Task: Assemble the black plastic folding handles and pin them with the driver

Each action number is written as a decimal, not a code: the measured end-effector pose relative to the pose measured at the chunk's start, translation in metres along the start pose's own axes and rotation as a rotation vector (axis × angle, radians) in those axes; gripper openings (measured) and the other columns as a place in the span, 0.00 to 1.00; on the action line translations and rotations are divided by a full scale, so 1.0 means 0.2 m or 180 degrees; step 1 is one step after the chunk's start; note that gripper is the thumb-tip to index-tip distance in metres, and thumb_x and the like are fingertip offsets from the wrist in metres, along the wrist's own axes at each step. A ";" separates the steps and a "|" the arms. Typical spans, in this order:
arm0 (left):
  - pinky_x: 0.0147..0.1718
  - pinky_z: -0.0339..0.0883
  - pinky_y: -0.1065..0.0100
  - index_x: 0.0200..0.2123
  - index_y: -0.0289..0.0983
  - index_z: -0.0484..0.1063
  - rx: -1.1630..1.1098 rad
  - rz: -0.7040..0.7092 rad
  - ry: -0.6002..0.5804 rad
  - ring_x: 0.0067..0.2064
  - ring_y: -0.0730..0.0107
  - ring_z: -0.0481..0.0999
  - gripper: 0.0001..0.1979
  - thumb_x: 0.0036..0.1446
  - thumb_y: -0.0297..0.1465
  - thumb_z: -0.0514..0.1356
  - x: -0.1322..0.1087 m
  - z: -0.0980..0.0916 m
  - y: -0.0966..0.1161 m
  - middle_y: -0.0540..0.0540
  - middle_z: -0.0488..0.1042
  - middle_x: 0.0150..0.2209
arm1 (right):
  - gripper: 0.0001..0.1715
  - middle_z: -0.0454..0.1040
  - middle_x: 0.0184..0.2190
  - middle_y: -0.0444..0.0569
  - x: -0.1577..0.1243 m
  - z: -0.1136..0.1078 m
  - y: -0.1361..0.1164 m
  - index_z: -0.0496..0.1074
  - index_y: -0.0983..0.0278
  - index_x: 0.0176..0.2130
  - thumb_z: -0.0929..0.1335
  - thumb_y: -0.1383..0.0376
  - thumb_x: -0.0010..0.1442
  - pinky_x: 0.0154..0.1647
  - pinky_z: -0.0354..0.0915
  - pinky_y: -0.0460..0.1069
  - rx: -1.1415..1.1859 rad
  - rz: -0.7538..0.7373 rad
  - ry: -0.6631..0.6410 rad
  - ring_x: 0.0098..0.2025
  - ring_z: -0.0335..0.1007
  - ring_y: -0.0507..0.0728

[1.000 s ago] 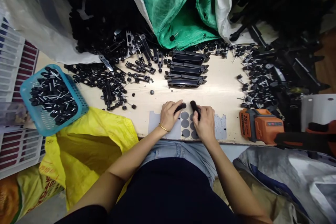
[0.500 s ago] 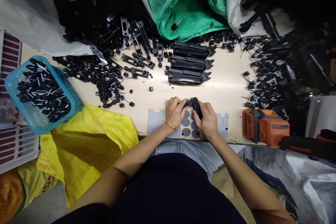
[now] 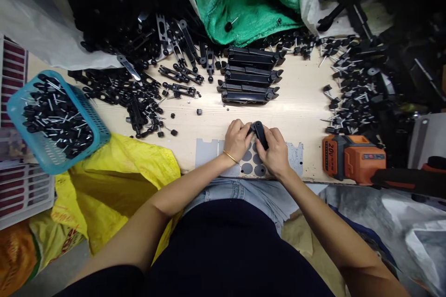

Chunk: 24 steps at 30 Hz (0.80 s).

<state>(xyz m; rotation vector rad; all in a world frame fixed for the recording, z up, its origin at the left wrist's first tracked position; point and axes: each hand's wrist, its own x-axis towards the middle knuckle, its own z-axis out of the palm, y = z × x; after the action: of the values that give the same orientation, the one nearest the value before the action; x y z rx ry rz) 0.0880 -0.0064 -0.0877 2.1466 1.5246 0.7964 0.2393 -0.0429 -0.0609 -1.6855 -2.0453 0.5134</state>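
At the bench's (image 3: 303,123) near edge, I've got both hands together over a grey sheet (image 3: 207,152) with dark discs (image 3: 247,168). Right hand (image 3: 276,152): fingers curled, thumb clamped along a black bar (image 3: 260,135) that points away from the body. Left hand (image 3: 238,141): fingertips pinched on a small dark part (image 3: 250,129) at the bar's far end; mostly covered, can't tell if the two are joined.

Straight ahead, past a strip of wood, a row of long black pieces (image 3: 249,97) lies crosswise. One loose nut (image 3: 199,112) sits ahead and left. Left side's crowded: heap of black links (image 3: 114,90), then a blue basket (image 3: 99,125) full of pin-ended knobs (image 3: 57,116). Yellow bag (image 3: 139,160) hangs at the bench edge, beside the left forearm. On the right, more knobs (image 3: 353,102) are strewn, and an orange-and-black power tool (image 3: 364,160) blocks the near edge. Green sack (image 3: 226,18) closes off the back.
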 end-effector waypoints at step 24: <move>0.36 0.61 0.63 0.42 0.33 0.74 -0.0200 -0.0482 0.0363 0.33 0.67 0.63 0.12 0.58 0.29 0.54 0.02 0.10 0.14 0.49 0.60 0.27 | 0.27 0.65 0.36 0.52 -0.01 0.00 0.01 0.55 0.61 0.60 0.60 0.65 0.61 0.36 0.68 0.53 0.0158 0.0102 -0.0026 0.39 0.64 0.59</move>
<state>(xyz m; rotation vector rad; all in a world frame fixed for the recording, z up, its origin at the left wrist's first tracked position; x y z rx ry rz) 0.1216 -0.0124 -0.0845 1.9440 1.6732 0.9145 0.2418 -0.0436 -0.0615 -1.6925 -1.9977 0.5778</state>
